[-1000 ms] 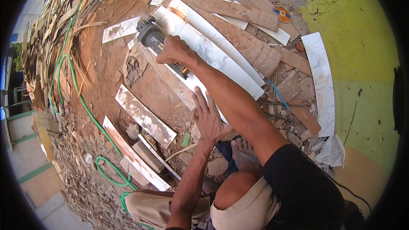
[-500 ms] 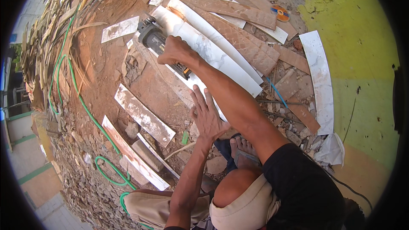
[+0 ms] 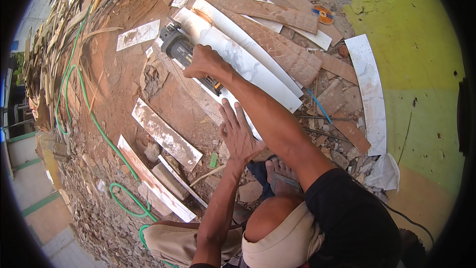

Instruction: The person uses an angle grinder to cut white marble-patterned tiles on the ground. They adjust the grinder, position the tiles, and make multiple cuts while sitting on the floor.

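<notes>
My right hand (image 3: pixel 208 63) is closed around the body of a dark grey angle grinder (image 3: pixel 177 48). The grinder's head points away to the left, at the far left end of a white marble-patterned tile piece (image 3: pixel 243 64). Whether its disc touches the tile cannot be told. My left hand (image 3: pixel 240 136) lies with fingers stretched out, at the near end of the white tile beneath my right forearm. It holds nothing, and its fingertips come close to the back of the grinder. My right forearm covers part of the tile.
Long brown-backed tile strips (image 3: pixel 263 11) overlap at the far side. Cut strips (image 3: pixel 166 134) lie on the dirt to the left. An orange disc (image 3: pixel 323 15) rests at the far right, and a white strip (image 3: pixel 368 94) beside the yellow-green wall (image 3: pixel 416 44). A green hose (image 3: pixel 106 131) winds along the left.
The view has shifted slightly. The grinder has come back a very little toward me, while my left hand stays in nearly the same place.
</notes>
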`<state>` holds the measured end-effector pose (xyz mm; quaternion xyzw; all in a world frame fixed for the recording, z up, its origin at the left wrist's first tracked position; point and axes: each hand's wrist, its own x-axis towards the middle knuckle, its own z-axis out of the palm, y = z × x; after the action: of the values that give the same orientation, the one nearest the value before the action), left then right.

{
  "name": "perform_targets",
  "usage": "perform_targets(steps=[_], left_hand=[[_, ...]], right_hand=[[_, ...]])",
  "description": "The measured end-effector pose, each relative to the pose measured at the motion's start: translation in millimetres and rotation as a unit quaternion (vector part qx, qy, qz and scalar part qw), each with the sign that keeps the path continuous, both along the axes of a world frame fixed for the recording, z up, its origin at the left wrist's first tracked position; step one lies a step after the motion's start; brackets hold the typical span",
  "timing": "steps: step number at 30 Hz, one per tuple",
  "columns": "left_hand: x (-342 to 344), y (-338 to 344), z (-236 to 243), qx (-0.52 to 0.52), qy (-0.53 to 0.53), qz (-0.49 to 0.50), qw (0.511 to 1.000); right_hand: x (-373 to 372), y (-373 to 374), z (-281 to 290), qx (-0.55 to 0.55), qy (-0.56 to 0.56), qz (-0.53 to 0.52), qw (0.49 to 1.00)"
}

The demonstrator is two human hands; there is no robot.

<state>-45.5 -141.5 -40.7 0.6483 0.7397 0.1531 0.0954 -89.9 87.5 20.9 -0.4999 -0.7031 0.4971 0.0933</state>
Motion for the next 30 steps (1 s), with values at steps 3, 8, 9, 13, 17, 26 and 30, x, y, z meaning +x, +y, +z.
perform_targets(steps=[3, 8, 9, 13, 17, 26, 30], left_hand=[[-2.5, -2.0, -2.1, 0.000, -0.014, 0.009, 1.000], [-1.4, -2.4, -1.7, 0.000, -0.021, 0.009, 1.000], [-0.7, -2.5, -2.2, 0.002, -0.024, 0.010, 1.000], [-1.1, -3.3, -2.2, 0.005, -0.021, 0.014, 1.000], [-1.2, -3.3, -0.6, 0.004, -0.019, 0.016, 1.000], [1.2, -2.7, 4.0, 0.014, -0.042, 0.006, 0.999], [-0.7, -4.2, 1.5, 0.017, -0.041, 0.003, 0.999]], right_hand=[[-2.7, -2.0, -0.6, 0.004, 0.002, 0.002, 1.000], [-1.2, -2.8, -5.9, 0.020, -0.001, 0.002, 1.000], [-0.6, -2.6, -7.3, 0.026, -0.004, -0.001, 1.000], [4.5, -3.9, 0.8, -0.011, -0.004, 0.017, 1.000], [8.9, -4.6, 9.6, -0.052, -0.007, 0.039, 0.998], [6.6, -8.1, -7.0, 0.005, -0.008, 0.009, 1.000], [10.0, -10.2, -3.2, 0.002, 0.000, 0.018, 1.000]])
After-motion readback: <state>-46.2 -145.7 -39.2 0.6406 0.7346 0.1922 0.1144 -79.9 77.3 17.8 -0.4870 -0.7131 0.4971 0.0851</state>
